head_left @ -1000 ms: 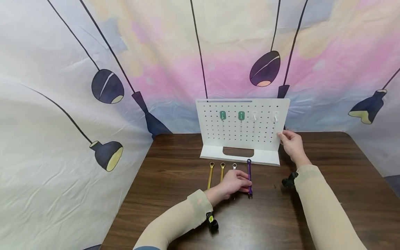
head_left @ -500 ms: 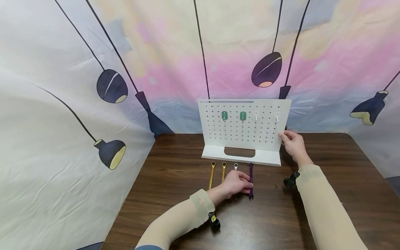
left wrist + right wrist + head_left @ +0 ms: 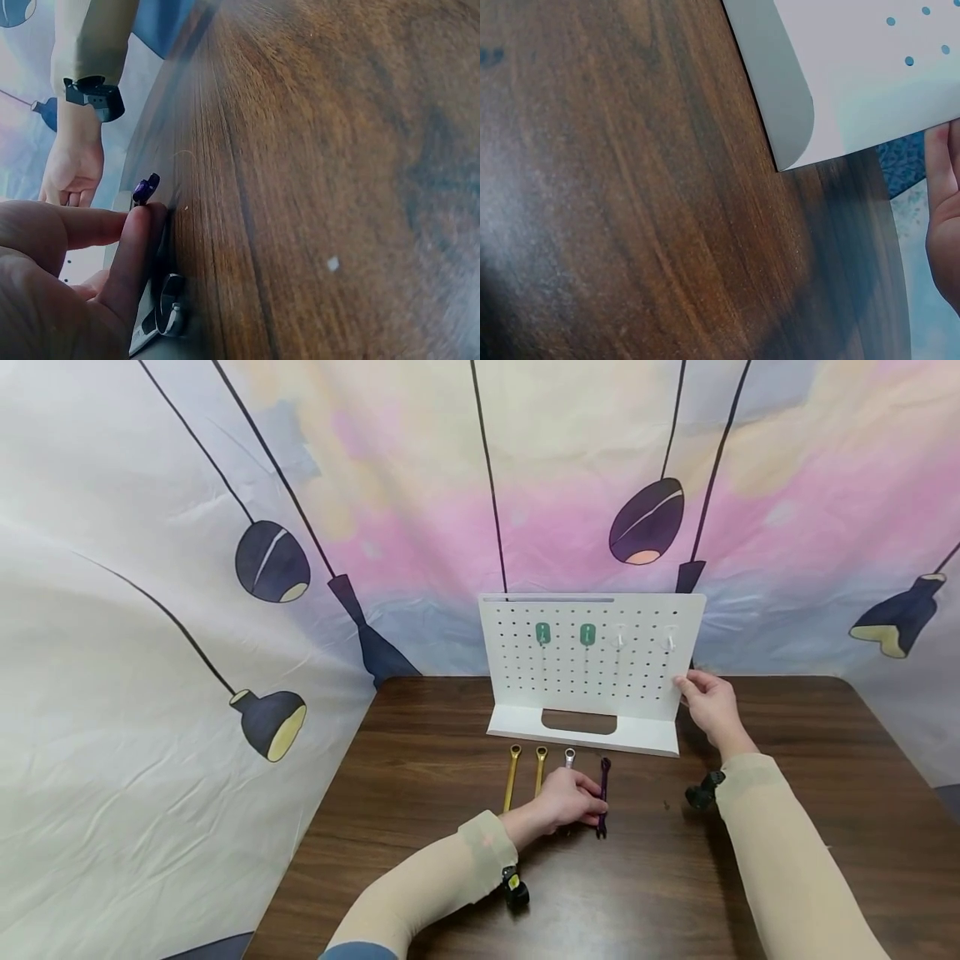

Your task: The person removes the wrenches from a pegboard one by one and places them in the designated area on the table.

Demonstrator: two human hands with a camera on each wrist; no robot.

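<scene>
My left hand point(image 3: 564, 799) pinches a purple combination wrench point(image 3: 604, 783) between thumb and fingers, low over the table. In the left wrist view, one end of this purple wrench point(image 3: 144, 189) shows past the fingertips. Left of it lie two gold wrenches, one farther out point(image 3: 512, 774) and one nearer the hand point(image 3: 541, 767). A silver wrench point(image 3: 570, 755) is mostly hidden by the left hand. Behind them stands a white pegboard point(image 3: 585, 677), whose right edge my right hand point(image 3: 711, 706) holds. The right wrist view catches only part of that hand point(image 3: 945, 202) at the board's edge.
On the pegboard sit two green hooks, one on the left point(image 3: 543, 633) and one nearer the middle point(image 3: 588, 634), plus two clear hooks, the first point(image 3: 620, 636) and the second point(image 3: 669, 638). A brown wooden table point(image 3: 810, 793) carries everything, with a patterned cloth point(image 3: 390, 510) behind.
The purple wrench's ring end has drawn back toward me, from over the pegboard's front edge to just short of it. My right hand stays on the board. The head view has shifted slightly.
</scene>
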